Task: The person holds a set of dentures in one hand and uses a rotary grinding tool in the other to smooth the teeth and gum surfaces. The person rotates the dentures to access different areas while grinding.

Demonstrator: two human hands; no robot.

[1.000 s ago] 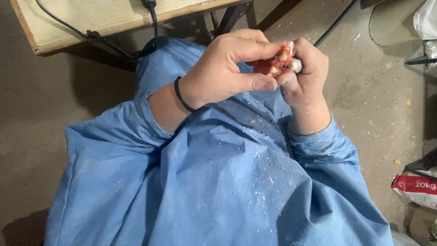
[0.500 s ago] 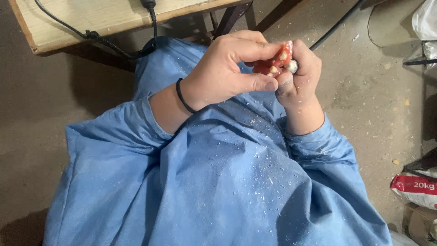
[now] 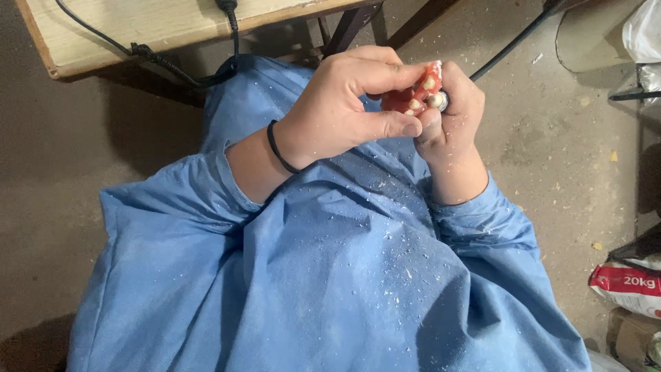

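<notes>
My left hand [image 3: 344, 110] pinches a small red piece set with pale teeth [image 3: 412, 96], like a wax denture, between thumb and fingers. A black band circles that wrist. My right hand [image 3: 451, 117] is closed around a metal-tipped hand tool [image 3: 436, 101] whose tip touches the red piece. Most of the tool is hidden inside the fist. Both hands are held above my lap, which is covered by a blue gown [image 3: 330, 275] dusted with white shavings.
A wooden table edge [image 3: 158, 31] with a black cable [image 3: 148, 54] runs across the top left. Another cable [image 3: 513, 41] crosses the dusty concrete floor at top right. A red and white sack [image 3: 630, 282] and cardboard lie at the lower right.
The hands keep their grip and barely shift; my right hand has turned slightly against the red piece.
</notes>
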